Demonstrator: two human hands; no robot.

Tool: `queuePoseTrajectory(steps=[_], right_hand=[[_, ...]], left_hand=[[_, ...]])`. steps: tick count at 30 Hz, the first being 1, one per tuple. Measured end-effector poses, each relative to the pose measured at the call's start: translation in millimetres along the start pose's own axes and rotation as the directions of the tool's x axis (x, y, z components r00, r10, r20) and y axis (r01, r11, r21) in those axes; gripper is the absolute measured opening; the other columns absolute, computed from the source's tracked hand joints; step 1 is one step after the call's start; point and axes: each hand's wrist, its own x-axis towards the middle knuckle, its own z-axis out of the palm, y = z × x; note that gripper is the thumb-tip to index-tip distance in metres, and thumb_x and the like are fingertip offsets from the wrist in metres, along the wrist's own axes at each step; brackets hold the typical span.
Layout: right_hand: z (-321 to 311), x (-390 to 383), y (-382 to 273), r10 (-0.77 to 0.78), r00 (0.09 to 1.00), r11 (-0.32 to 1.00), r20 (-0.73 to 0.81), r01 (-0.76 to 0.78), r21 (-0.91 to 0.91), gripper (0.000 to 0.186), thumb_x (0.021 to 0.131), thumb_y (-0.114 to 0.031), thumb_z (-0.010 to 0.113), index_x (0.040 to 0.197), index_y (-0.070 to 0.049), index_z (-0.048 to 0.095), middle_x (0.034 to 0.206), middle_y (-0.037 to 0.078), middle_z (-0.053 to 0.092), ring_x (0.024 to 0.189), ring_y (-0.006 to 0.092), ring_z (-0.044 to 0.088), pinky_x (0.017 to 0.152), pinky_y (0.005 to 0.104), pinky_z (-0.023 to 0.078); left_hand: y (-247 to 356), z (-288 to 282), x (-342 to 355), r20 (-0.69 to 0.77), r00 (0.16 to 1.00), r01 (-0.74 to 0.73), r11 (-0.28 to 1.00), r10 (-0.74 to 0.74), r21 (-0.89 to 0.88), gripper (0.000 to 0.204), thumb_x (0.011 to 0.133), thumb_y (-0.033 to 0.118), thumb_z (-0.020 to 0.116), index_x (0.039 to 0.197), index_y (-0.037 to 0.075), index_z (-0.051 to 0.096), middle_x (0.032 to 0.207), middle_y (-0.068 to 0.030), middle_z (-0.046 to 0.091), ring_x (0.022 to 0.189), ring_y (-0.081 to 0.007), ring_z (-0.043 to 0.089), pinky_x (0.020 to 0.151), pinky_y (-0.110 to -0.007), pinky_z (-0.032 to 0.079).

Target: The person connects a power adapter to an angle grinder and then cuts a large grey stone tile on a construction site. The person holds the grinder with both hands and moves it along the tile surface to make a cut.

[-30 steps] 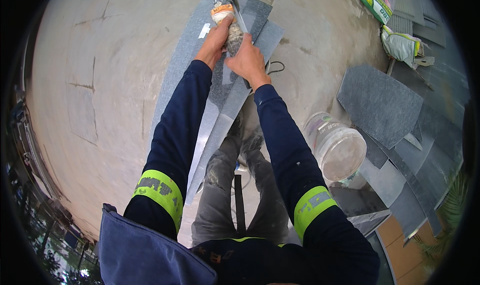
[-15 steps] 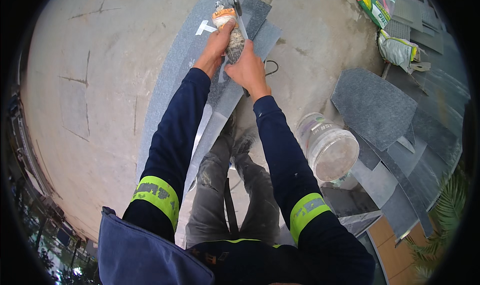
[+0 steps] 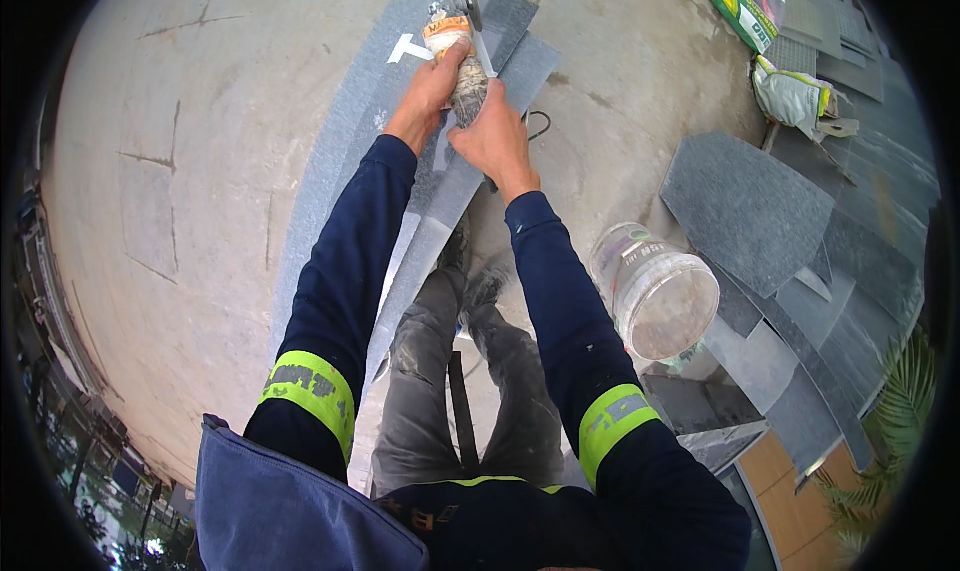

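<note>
Seen from the head view, the one view here, the person stands astride the near end of some long grey stone slabs [image 3: 345, 161], arms stretched far ahead, which probably keeps the body well back from the tool. That tool is a dusty angle grinder [image 3: 470, 101], lying over the far part of the slabs with its head pointing away and its disc [image 3: 473, 9] at the far right side. The left hand [image 3: 432, 86] is wrapped around the body from the left, thumb by the orange collar; the right hand [image 3: 502, 136] is closed about the nearer end from the right. With one grip ahead of the other, I'd judge, the grinder can be both steered and steadied. I cannot tell whether the disc touches the stone or is spinning. The slabs overlap lengthwise, perhaps so the lower ones bear the top piece, and a white strip of tape [image 3: 408, 48] sits just left of the tool. A loop of dark cable [image 3: 540, 125] shows on the concrete floor [image 3: 230, 171] right of the hands, seemingly out of the disc's way. Farther right are a pale bucket [image 3: 650, 291] and a many-sided slab [image 3: 745, 211] atop other grey pieces, well apart from the grinder.
</note>
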Motion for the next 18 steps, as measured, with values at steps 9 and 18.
queuePoseTrajectory(steps=[9,18], right_hand=[[-5,-29,9,0.059,0.998,0.998,0.024,-0.059,0.005,0.093,0.081,-0.019,0.087,0.155,0.006,0.038,0.113,0.037,0.077,0.111,0.0542,0.075,0.099,0.0562,0.06],[-5,-26,8,0.049,0.998,0.999,0.047,-0.048,-0.02,0.094,0.083,-0.019,0.086,0.158,0.006,0.035,0.118,0.037,0.076,0.113,0.0534,0.075,0.101,0.0573,0.059]], left_hand=[[-9,12,-32,0.031,0.999,-0.025,0.999,0.026,-0.045,0.067,0.11,0.055,0.067,0.14,-0.005,0.068,0.117,-0.0107,0.077,0.102,-0.0195,0.073,0.091,-0.035,0.057],[-14,13,-28,0.009,0.999,-0.032,0.997,0.032,-0.065,0.066,0.109,0.056,0.066,0.137,-0.003,0.069,0.112,-0.0088,0.076,0.097,-0.0181,0.072,0.083,-0.035,0.057]])
